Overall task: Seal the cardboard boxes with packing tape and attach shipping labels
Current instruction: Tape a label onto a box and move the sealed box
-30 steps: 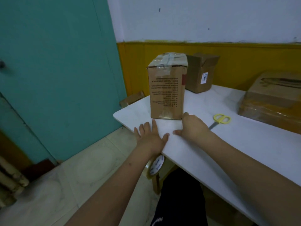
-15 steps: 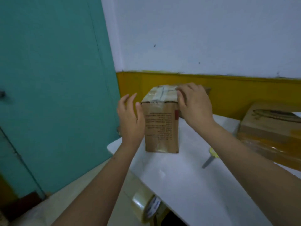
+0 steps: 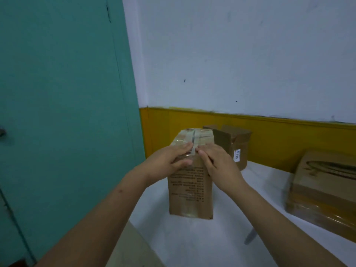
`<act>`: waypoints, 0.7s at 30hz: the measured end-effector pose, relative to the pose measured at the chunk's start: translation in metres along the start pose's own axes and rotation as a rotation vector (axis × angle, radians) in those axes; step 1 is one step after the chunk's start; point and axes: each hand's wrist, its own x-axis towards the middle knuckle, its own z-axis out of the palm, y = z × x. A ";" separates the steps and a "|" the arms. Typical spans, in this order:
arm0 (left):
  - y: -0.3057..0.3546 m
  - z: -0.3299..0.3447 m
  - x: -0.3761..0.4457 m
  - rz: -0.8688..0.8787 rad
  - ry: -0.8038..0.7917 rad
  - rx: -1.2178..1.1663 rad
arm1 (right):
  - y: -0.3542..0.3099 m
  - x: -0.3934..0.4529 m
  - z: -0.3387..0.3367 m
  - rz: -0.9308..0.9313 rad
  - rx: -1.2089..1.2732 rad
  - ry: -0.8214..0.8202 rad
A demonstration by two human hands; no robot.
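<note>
1. Box (image 3: 190,189) is standing upright on the table (image 3: 192,237), near the left edge, print facing the camera. Clear tape (image 3: 193,136) is running across the top and over the near top edge.
2. Left hand (image 3: 169,163) is lying over the near top edge, fingers mostly straight and pressing on the tape, thumb against the front face. Not gripping anything.
3. Right hand (image 3: 217,166) is doing the same from the other side, fingers flat on the top corner, fingertips nearly meeting the left ones at the tape seam. Holding nothing.
4. Judging the step: smoothing tape down over the edge. No label visible on this box.
5. Behind it, touching or just beside, an open box (image 3: 236,143) is sitting with flaps up and a small white sticker (image 3: 237,155) on its side. A wrapped carton (image 3: 323,191) is lying well apart to the right. A blade tip, probably the scissors (image 3: 250,237), is poking out from behind the right forearm.
6. Risks:
   - Box is tall and narrow, so pushing sideways could be tipping it, and the table edge is close on the left.
   - Uneven pressing could be trapping wrinkles or leaving the tape end lifting.
   - Right forearm is hanging over the blade; a careless sweep could be catching it or knocking it off.
</note>
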 end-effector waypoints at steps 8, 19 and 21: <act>0.018 0.016 -0.014 0.089 0.320 0.112 | -0.004 -0.007 0.002 0.074 0.019 0.066; 0.042 -0.021 -0.012 -0.637 0.110 -1.053 | -0.057 -0.035 -0.033 0.093 -0.094 0.083; 0.046 -0.014 -0.017 -0.596 0.180 -0.982 | -0.053 -0.026 -0.046 0.172 -0.155 0.098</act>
